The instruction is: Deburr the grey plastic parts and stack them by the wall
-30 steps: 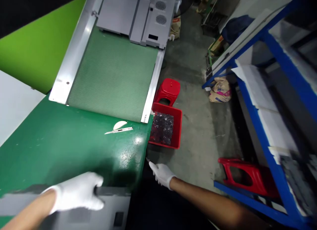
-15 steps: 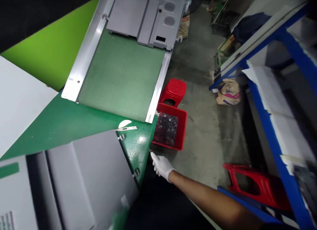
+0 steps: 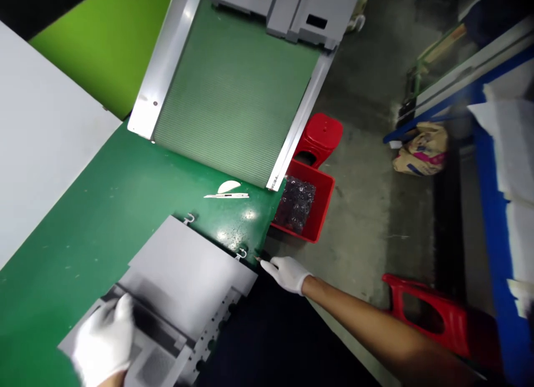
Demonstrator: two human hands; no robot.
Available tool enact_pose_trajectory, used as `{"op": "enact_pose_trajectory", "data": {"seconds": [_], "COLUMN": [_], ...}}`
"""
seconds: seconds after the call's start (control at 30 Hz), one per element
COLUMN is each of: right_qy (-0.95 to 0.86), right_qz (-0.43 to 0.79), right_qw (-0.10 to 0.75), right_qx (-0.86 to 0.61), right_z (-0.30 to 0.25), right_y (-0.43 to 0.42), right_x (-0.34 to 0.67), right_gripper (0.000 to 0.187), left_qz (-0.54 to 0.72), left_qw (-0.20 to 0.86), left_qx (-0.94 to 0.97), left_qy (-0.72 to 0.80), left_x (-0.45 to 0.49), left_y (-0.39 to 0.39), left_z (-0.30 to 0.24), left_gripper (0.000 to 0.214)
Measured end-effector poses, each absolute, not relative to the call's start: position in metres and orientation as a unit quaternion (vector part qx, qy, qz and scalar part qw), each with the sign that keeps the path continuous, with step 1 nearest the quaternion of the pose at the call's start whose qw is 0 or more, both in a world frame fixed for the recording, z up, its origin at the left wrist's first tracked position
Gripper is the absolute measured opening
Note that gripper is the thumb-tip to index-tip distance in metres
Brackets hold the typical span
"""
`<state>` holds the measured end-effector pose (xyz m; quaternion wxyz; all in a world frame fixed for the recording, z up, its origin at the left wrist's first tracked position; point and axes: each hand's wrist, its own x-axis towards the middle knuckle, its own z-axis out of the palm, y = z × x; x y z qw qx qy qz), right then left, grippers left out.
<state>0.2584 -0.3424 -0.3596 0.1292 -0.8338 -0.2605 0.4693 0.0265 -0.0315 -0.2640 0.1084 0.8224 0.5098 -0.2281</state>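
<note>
A grey moulded plastic panel [image 3: 187, 270] lies at an angle at the near edge of the green table, two small hooks on its far edge. My left hand [image 3: 104, 337], white-gloved and blurred, grips it near a dark recess, thumb on top and the other fingers partly hidden. Just past the panel's right corner, my right hand [image 3: 287, 273], also gloved, is closed with a small thin tip showing beyond the fingers. Most of that pointed tool is hidden in the glove. A slim white cutter [image 3: 227, 196] rests beside a pale half-round piece [image 3: 229, 186] on the table.
A green conveyor belt [image 3: 229, 98] carries another grey panel [image 3: 287, 11]. Below its right side stand a red bin [image 3: 323, 201] with dark clear-wrapped contents and a red stool [image 3: 325, 131]. Further right are a paper sack [image 3: 423, 150], another red stool [image 3: 450, 326] and a blue rack [image 3: 496, 209].
The near panel has turned, showing a different side with hooks upright. My left hand has come into view on it. My right hand has shifted slightly right, and the view has swung left and down.
</note>
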Motion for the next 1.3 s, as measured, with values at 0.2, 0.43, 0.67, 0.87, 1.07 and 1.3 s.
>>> {"op": "enact_pose_trajectory", "data": {"seconds": [0.2,0.43,0.67,0.87,1.07,1.3], "right_qy": [-0.302,-0.329,-0.337,-0.333,-0.348,-0.358], "right_qz": [0.482,0.493,0.499,0.498,0.482,0.482], "right_qw": [0.077,0.081,0.082,0.078,0.078,0.034], "right_qx": [-0.819,-0.801,-0.794,-0.797,-0.800,-0.799], "right_z": [-0.353,-0.359,-0.372,-0.373,-0.369,-0.367], "right_y": [-0.320,-0.311,-0.313,-0.312,-0.305,-0.298], "right_x": [0.254,0.253,0.252,0.255,0.258,0.258], "right_gripper": [0.074,0.080,0.078,0.074,0.074,0.082], "left_qz": [-0.223,-0.418,-0.396,-0.376,-0.372,-0.365], "left_qw": [0.302,0.333,0.366,0.347,0.348,0.370], "left_qx": [0.916,0.843,0.840,0.856,0.855,0.849], "left_qy": [0.144,0.063,0.057,0.077,0.094,0.096], "left_x": [0.179,0.224,0.217,0.215,0.216,0.217], "left_y": [-0.079,-0.092,-0.092,-0.096,-0.093,-0.090], "left_z": [-0.311,-0.373,-0.395,-0.395,-0.384,-0.388], "left_gripper": [0.047,0.055,0.044,0.045,0.046,0.045]}}
